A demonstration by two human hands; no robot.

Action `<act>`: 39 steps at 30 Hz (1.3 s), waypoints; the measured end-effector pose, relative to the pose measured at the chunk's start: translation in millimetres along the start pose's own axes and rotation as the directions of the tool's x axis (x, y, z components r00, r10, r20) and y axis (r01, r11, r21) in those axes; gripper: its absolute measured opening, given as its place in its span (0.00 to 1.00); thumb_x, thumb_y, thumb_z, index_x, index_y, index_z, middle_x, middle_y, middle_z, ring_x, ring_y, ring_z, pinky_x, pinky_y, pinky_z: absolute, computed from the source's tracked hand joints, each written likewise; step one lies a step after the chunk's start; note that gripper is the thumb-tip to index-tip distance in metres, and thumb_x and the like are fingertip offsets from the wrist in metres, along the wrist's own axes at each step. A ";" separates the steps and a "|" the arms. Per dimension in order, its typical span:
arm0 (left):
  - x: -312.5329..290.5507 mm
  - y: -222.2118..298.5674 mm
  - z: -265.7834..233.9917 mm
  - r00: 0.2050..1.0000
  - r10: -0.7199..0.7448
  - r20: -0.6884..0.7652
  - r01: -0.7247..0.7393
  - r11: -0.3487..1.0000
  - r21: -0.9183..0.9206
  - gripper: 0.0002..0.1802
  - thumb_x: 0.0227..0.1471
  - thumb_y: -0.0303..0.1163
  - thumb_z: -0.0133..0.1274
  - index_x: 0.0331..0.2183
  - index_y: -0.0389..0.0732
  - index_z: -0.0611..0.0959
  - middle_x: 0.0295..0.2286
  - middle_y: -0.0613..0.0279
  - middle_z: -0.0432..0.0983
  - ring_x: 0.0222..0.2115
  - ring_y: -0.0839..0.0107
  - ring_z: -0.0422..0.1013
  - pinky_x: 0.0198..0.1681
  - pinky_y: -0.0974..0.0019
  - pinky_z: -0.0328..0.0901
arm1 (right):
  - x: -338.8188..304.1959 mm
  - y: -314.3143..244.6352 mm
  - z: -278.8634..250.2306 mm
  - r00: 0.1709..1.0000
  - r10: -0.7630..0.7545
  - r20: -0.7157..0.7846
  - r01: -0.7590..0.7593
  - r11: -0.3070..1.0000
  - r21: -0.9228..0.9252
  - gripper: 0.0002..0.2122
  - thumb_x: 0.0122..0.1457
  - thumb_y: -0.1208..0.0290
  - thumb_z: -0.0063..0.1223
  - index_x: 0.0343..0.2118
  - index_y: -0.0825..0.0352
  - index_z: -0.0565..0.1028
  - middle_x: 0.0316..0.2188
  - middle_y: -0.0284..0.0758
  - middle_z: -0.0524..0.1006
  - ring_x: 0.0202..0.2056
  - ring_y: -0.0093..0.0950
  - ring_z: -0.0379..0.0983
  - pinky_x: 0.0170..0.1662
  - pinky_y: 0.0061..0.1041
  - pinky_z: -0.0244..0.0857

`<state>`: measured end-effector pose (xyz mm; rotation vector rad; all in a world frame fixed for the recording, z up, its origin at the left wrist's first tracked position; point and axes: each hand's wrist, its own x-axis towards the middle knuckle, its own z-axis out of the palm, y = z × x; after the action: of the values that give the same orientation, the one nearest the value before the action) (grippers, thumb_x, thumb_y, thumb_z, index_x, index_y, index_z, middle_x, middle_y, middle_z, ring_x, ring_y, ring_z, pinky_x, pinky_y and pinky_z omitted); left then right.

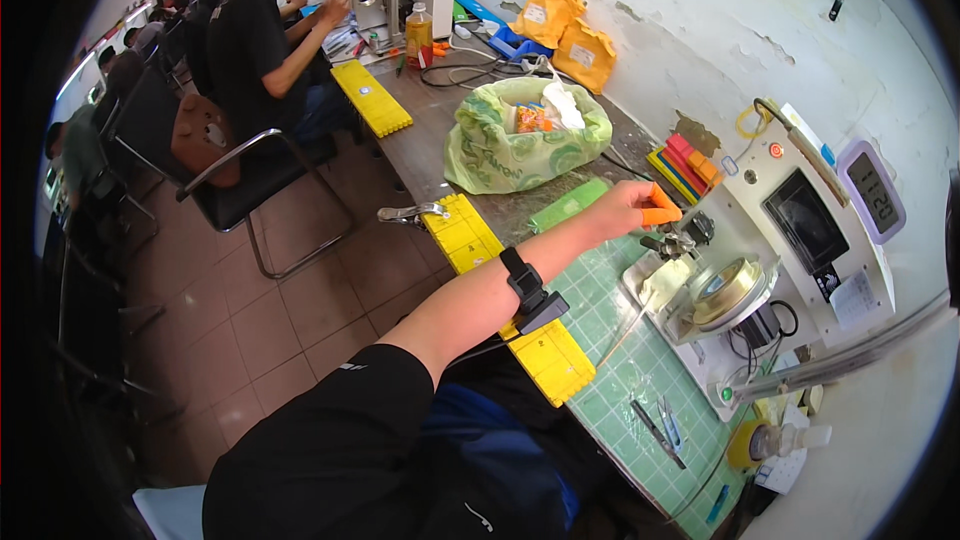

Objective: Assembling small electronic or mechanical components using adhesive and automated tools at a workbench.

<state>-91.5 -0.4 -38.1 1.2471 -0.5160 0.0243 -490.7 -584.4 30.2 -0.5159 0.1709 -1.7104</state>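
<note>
Fingers [657, 216] of your left hand [620, 207] curl in orange covers [664, 199] near the metal fitting [672, 244] on the white machine [760, 240]; whether they grip anything, or your right hand does, I cannot tell.

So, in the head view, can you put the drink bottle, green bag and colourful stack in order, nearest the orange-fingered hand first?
1. Colourful stack: just up-right of the hand
2. Green bag: up and left
3. Drink bottle: farthest, up-left

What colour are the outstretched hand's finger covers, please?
The finger covers are orange, clearest in the head view.
</note>
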 end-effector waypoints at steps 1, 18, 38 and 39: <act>0.3 0.7 0.9 1.000 -0.006 -0.010 0.006 1.000 0.011 0.07 0.59 0.32 0.61 0.38 0.40 0.86 0.34 0.70 0.82 0.33 0.85 0.72 0.35 0.74 0.67 | 4.6 -1.8 -7.7 0.994 0.009 0.106 -0.008 1.000 -0.006 0.11 0.62 0.71 0.47 0.41 0.72 0.77 0.39 0.45 0.77 0.41 0.38 0.70 0.45 0.38 0.64; -3.4 6.9 -1.2 0.996 -0.093 -0.014 0.094 0.994 0.049 0.08 0.60 0.32 0.59 0.41 0.41 0.85 0.43 0.67 0.83 0.39 0.83 0.74 0.40 0.74 0.66 | -17.8 11.1 -5.6 0.974 -0.071 0.213 0.130 0.952 -0.277 0.09 0.62 0.68 0.50 0.39 0.65 0.79 0.39 0.35 0.80 0.41 0.32 0.75 0.40 0.33 0.69; 12.4 51.6 12.2 0.941 0.071 0.329 -0.307 0.587 0.749 0.07 0.54 0.26 0.62 0.38 0.38 0.86 0.32 0.62 0.76 0.36 0.68 0.73 0.40 0.66 0.69 | -195.7 52.2 60.3 0.738 0.345 0.580 0.115 0.783 -0.612 0.16 0.66 0.76 0.48 0.55 0.74 0.73 0.36 0.35 0.77 0.34 0.24 0.71 0.40 0.19 0.64; 13.0 53.1 10.8 0.942 0.060 0.329 -0.298 0.600 0.742 0.07 0.54 0.26 0.62 0.38 0.38 0.86 0.32 0.62 0.76 0.36 0.68 0.73 0.40 0.66 0.69 | -219.7 49.8 63.8 0.627 0.384 0.678 0.290 0.693 -0.660 0.14 0.64 0.77 0.49 0.52 0.73 0.75 0.32 0.35 0.77 0.32 0.24 0.71 0.38 0.19 0.64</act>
<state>-99.4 4.2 16.8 2.0887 -0.9369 0.2884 -392.2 -372.6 14.3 -1.8239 0.2181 -1.1297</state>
